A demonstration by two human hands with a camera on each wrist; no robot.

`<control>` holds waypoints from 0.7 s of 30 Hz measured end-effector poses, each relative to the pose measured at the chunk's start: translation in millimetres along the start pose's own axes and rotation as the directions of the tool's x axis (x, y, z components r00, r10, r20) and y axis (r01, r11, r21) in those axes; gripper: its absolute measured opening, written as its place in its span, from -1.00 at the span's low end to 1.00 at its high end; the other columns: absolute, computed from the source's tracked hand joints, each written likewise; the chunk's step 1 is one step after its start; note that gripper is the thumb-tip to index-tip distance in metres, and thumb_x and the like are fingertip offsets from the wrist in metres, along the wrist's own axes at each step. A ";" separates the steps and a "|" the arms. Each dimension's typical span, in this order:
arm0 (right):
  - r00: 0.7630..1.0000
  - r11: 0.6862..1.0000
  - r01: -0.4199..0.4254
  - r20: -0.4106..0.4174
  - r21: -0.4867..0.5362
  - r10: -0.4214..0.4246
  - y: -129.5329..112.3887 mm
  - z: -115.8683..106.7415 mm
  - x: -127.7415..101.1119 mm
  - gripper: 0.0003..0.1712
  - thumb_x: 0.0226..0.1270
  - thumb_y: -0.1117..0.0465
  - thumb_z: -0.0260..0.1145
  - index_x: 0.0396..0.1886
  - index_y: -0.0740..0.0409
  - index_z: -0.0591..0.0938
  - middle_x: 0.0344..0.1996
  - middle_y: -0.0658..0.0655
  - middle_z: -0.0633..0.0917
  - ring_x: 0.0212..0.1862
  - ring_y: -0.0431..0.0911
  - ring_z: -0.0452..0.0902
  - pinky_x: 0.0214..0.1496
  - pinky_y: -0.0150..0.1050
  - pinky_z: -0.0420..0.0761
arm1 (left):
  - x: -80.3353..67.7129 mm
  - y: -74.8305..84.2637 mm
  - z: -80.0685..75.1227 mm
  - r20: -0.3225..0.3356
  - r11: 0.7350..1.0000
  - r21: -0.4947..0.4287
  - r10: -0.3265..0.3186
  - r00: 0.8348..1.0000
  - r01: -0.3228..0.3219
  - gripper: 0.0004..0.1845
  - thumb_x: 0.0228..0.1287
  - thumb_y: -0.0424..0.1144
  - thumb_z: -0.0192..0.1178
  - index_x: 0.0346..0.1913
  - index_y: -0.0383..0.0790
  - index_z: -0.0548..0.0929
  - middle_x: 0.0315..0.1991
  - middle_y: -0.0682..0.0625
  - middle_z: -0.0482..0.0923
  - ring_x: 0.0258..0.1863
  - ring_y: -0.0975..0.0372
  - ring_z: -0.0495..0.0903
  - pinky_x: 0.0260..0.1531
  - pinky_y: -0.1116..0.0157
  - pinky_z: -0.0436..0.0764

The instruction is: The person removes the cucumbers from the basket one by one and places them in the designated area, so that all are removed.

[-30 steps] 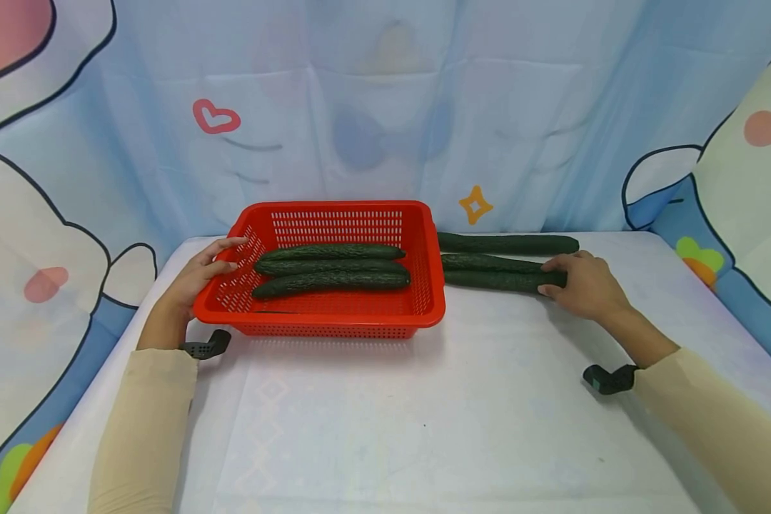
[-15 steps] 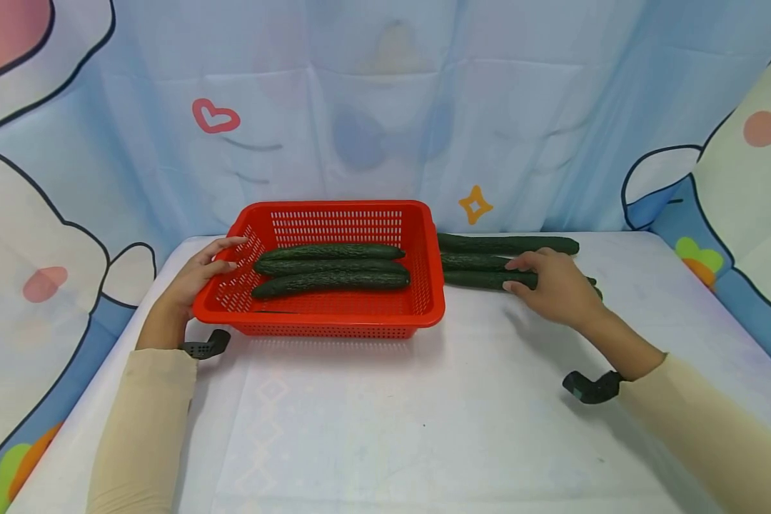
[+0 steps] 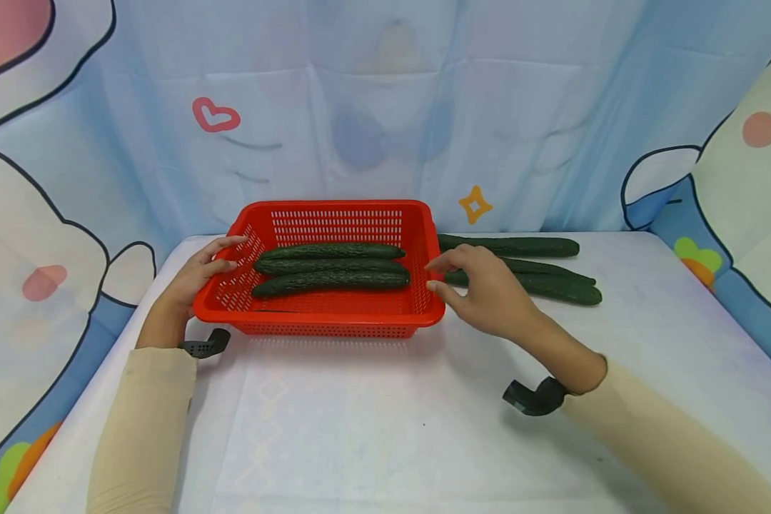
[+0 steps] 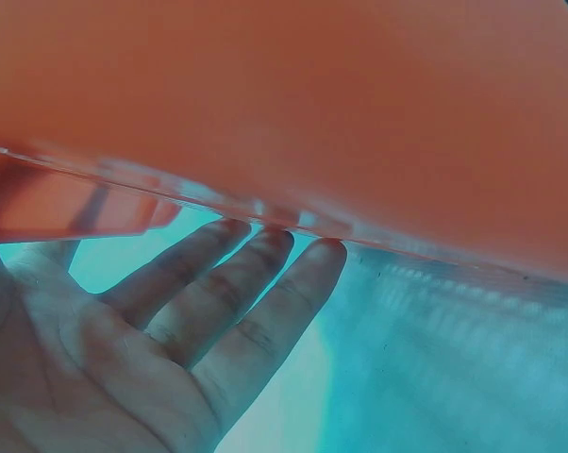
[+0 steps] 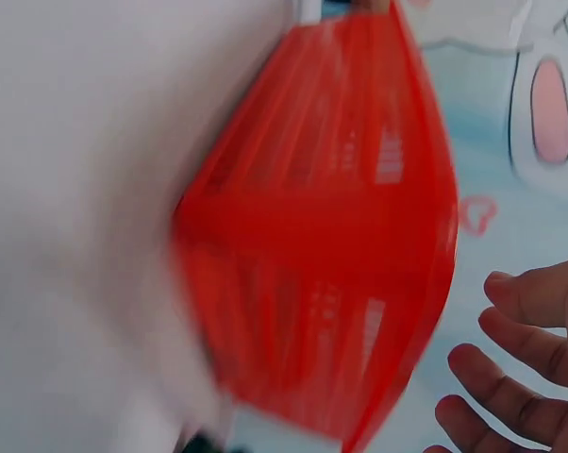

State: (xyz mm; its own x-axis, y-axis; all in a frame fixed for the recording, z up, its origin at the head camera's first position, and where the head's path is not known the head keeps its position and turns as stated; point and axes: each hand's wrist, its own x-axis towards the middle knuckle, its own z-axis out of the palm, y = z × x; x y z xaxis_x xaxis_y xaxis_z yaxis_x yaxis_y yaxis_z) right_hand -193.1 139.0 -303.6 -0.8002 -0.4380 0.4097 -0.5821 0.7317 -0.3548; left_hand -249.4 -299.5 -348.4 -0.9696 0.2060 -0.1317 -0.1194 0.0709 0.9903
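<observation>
Three dark green cucumbers lie side by side in a red plastic basket with slotted walls. At the basket's left rim, my left hand rests with its fingertips touching the edge; the left wrist view shows these fingers nearly straight. My right hand hovers by the right rim, thumb and fingers apart, holding nothing. In the right wrist view, its spread fingers stand apart from the basket. More cucumbers lie on the table right of the basket, partly hidden behind my right hand.
A white cloth covers the table. Behind it hangs a pale blue curtain with cartoon prints. Dark wrist cameras sit on both wrists.
My right hand has moved left, from the right ends of the loose cucumbers to the basket's right rim. My left hand, the basket and the cucumbers have stayed put.
</observation>
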 end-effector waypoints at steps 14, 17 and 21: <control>0.932 0.985 -0.100 0.361 0.141 0.043 -52.7 51.3 44.5 -0.75 0.13 0.21 0.35 -0.15 -0.02 0.60 -0.42 -0.12 0.62 -0.36 -0.25 0.51 -0.33 -0.41 0.54 | 1.3 1.3 3.6 -0.012 0.999 0.033 0.002 1.000 -0.002 -0.50 0.35 -0.24 -0.02 0.32 0.13 0.25 0.30 -0.13 0.13 0.03 0.06 0.50 -0.16 0.16 0.64; 0.910 0.980 -0.135 0.409 0.145 0.065 -57.9 61.1 56.0 -0.75 0.12 0.19 0.36 -0.16 -0.01 0.61 -0.44 -0.09 0.61 -0.36 -0.23 0.51 -0.31 -0.40 0.54 | 0.0 1.1 3.4 -0.017 0.999 0.041 -0.003 1.000 0.003 -0.49 0.34 -0.24 -0.01 0.33 0.13 0.24 0.31 -0.14 0.11 0.04 0.05 0.49 -0.15 0.15 0.63; 0.886 0.982 -0.137 0.459 0.131 0.062 -64.9 71.8 69.2 -0.71 0.12 0.20 0.36 -0.12 0.03 0.61 -0.44 -0.06 0.61 -0.36 -0.21 0.51 -0.31 -0.36 0.54 | -1.0 0.8 2.3 -0.010 0.999 0.047 0.004 1.000 -0.004 -0.48 0.34 -0.23 0.00 0.33 0.13 0.24 0.32 -0.15 0.10 0.03 0.07 0.50 -0.16 0.17 0.64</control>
State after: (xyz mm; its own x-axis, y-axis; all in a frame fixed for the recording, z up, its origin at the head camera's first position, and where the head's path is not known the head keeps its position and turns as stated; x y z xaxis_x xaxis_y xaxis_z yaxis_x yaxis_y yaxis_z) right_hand -221.0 23.7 -312.6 -0.8114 -0.5828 -0.0449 -0.4812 0.7097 -0.5145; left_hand -248.0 -297.4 -347.5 -0.9722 0.1968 -0.1272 -0.1057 0.1160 0.9876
